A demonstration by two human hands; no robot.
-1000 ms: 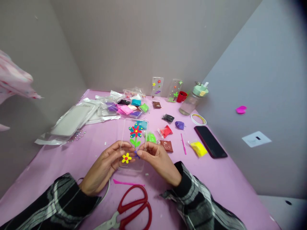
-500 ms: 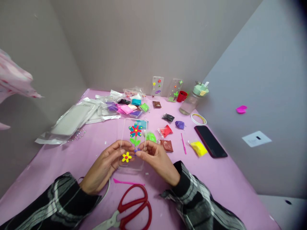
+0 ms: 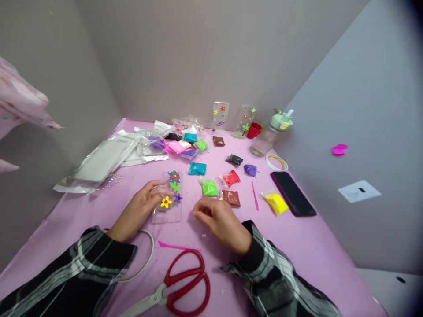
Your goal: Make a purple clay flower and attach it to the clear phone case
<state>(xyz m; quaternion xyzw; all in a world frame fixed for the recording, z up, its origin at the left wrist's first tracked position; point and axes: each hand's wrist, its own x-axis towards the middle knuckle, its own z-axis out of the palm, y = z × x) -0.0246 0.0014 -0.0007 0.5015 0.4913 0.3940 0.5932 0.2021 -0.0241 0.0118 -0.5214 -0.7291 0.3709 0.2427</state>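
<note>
On pink table (image 3: pixel 297 246), phone case (image 3: pixel 168 198) now in left hand (image 3: pixel 140 209) only.

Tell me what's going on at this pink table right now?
A person in plaid sleeves is decorating a clear plastic phone case with small clay flowers. The left hand holds the case by its left edge, low over the pink table. The right hand is off the case, fingers curled, apparently empty, beside a green clay packet. Red-handled scissors and a pink plastic tool lie near the person.
</note>
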